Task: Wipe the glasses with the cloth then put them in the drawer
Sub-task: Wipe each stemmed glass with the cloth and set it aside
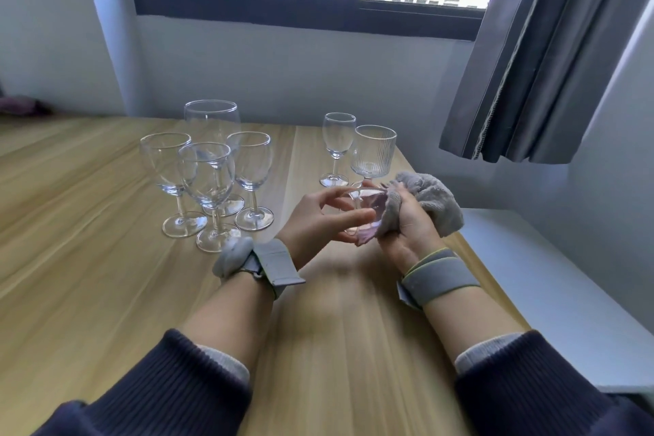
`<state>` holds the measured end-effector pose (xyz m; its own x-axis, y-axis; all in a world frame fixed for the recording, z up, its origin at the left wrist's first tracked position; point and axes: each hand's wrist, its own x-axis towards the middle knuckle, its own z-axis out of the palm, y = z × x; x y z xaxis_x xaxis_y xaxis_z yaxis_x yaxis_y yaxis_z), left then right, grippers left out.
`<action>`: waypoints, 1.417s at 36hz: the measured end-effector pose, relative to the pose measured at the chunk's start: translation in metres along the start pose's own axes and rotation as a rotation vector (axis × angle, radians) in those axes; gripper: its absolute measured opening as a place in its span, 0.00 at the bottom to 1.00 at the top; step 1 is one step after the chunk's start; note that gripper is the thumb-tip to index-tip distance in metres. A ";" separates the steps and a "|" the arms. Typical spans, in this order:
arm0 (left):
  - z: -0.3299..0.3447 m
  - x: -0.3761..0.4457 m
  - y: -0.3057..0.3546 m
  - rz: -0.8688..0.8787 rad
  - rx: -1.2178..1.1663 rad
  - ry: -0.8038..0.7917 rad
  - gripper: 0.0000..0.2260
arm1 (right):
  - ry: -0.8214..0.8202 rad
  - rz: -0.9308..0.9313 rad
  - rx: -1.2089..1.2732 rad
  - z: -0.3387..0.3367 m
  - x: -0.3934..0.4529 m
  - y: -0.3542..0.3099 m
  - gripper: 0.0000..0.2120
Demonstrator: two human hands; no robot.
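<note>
My left hand [323,219] grips a small clear glass [364,203] lying sideways above the wooden table [106,276]. My right hand [407,223] holds a grey cloth [430,200] bunched in its fingers, and part of the cloth is pushed into the glass's mouth. Several stemmed wine glasses [208,173] stand upright in a cluster to the left. A small stemmed glass [338,147] and a ribbed glass [373,152] stand just behind my hands. No drawer is in view.
The table's right edge runs close beside my right forearm, with a white surface [552,280] lower down beyond it. A grey curtain [538,57] hangs at the right, under a dark-framed window [311,11].
</note>
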<state>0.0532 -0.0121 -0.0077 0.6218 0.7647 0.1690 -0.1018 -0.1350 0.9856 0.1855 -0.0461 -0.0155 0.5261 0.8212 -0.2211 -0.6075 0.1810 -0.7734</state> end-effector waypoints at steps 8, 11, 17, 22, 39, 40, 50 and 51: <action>0.014 0.000 -0.005 -0.149 -0.020 0.090 0.20 | 0.093 -0.208 -0.415 0.009 0.001 0.006 0.28; 0.011 0.002 -0.004 -0.167 -0.005 0.130 0.22 | 0.087 -0.219 -0.484 0.008 0.000 0.005 0.30; 0.003 0.005 -0.003 -0.262 0.004 0.195 0.20 | 0.059 -0.237 -0.634 0.004 0.001 0.004 0.33; -0.010 0.011 -0.002 -0.269 0.016 0.281 0.18 | 0.014 -0.164 -0.630 0.007 0.000 0.009 0.36; -0.021 0.017 -0.007 -0.218 0.071 0.462 0.18 | 0.111 0.060 -0.350 -0.011 0.004 -0.005 0.32; -0.021 0.017 -0.007 -0.217 0.069 0.462 0.18 | 0.147 0.046 -0.352 -0.016 0.013 -0.002 0.37; -0.022 0.019 -0.008 -0.222 0.046 0.464 0.18 | 0.519 -0.508 -0.524 -0.004 -0.015 -0.020 0.60; -0.022 0.019 -0.008 -0.224 0.039 0.465 0.18 | 0.508 -0.544 -0.506 -0.002 -0.016 -0.022 0.58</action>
<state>0.0488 0.0174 -0.0119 0.2132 0.9756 -0.0527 0.0285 0.0477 0.9985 0.1912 -0.0643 0.0036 0.9372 0.3313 0.1091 0.0741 0.1165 -0.9904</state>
